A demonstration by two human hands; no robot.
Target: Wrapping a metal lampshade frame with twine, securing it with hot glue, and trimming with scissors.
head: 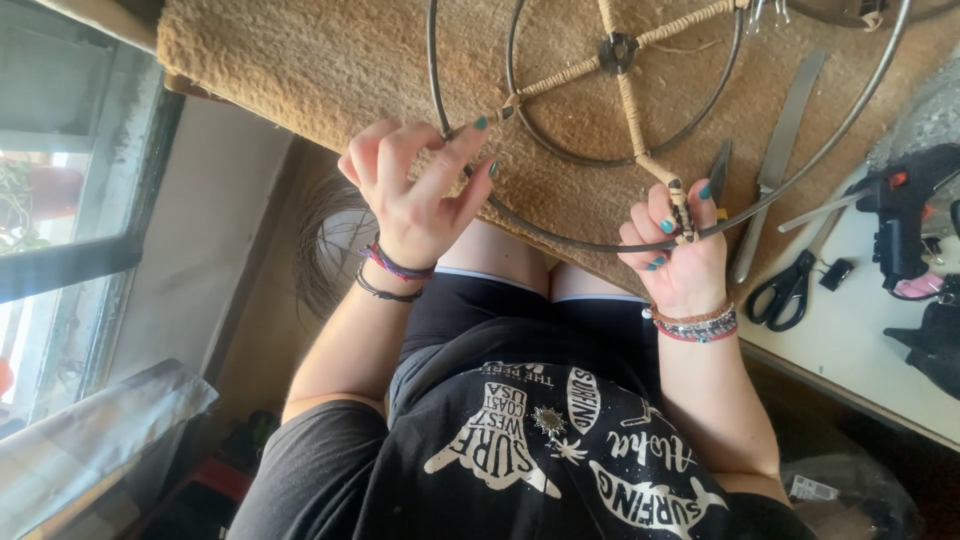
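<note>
A round metal frame lies on a tan fleece mat (300, 60): an outer ring (800, 180) and an inner ring (560, 150) joined by spokes wrapped in tan cord (560, 80) that meet at a dark hub (618, 50). My left hand (415, 195) rests on the outer ring's near-left arc, thumb and forefinger pinched around it close to a wrapped spoke end. My right hand (680, 255) grips the outer ring at its near edge, where another cord-wrapped spoke (655, 165) meets it. Both hands have teal nails and wrist bracelets.
Black-handled scissors (790, 285), a long metal blade (785, 140) and a black glue gun (905, 215) lie to the right on a white tabletop (850, 340). A window (60, 200) is at the left. My lap and black printed shirt fill the bottom.
</note>
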